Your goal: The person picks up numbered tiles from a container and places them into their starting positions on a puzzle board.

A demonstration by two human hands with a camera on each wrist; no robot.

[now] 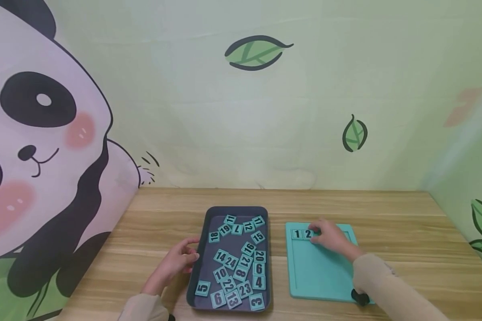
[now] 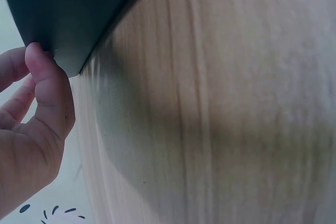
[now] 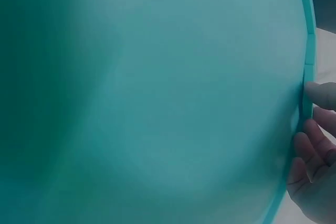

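My left hand is at the left side of a dark tray, thumb and fingertips at its rim. The left wrist view shows the thumb bent against the tray's outer wall. Teal number tiles lie scattered in the tray. My right hand is over a teal board and pinches the tile marked 2, which sits beside the tile marked 1 in the top left corner. In the right wrist view, fingertips meet the tile's edge.
Board and tray stand side by side on a wood-grain table, a narrow strip of tabletop between them. Behind is a pale green backdrop with a panda and leaves. The right sleeve passes over the board's right edge.
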